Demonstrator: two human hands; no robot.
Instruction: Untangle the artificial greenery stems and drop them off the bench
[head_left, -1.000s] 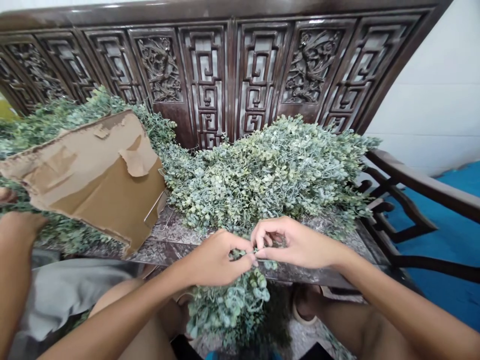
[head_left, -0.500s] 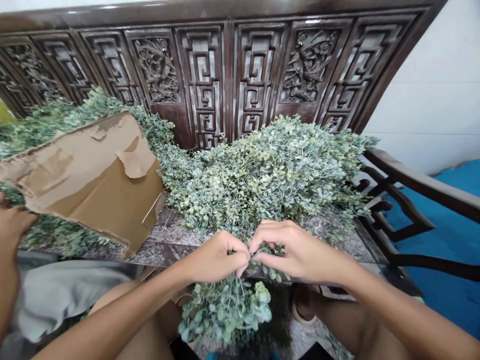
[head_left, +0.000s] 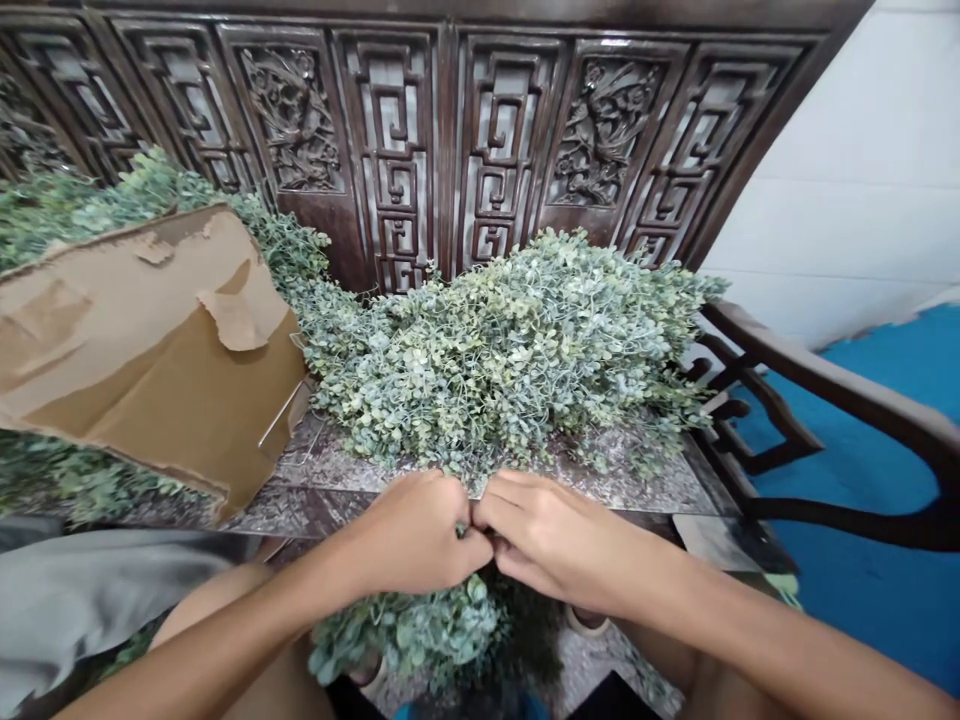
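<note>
My left hand (head_left: 424, 532) is closed on the top of a bunch of artificial leaf sprigs (head_left: 409, 635), which hangs below it between my knees. Against it, knuckles touching, is my right hand (head_left: 551, 535), its fingers curled in a pinch on the same stems. The exact spot they grip is hidden behind the fingers. Just beyond both hands, a large heap of pale green artificial foliage (head_left: 495, 360) lies on the bench seat (head_left: 300, 500).
A torn piece of cardboard (head_left: 172, 370) with a thin metal rod (head_left: 281, 412) on it rests over more foliage (head_left: 67, 480) at left. Behind stands a carved wooden backrest (head_left: 442, 150); an armrest (head_left: 825, 380) is at right, by a blue surface (head_left: 885, 440). Grey cloth (head_left: 97, 600) shows at lower left.
Both hands have closed more tightly and come down slightly, the hanging sprigs sinking and shifting left. The other person's hand at the left edge is out of view. The view has shifted a little right.
</note>
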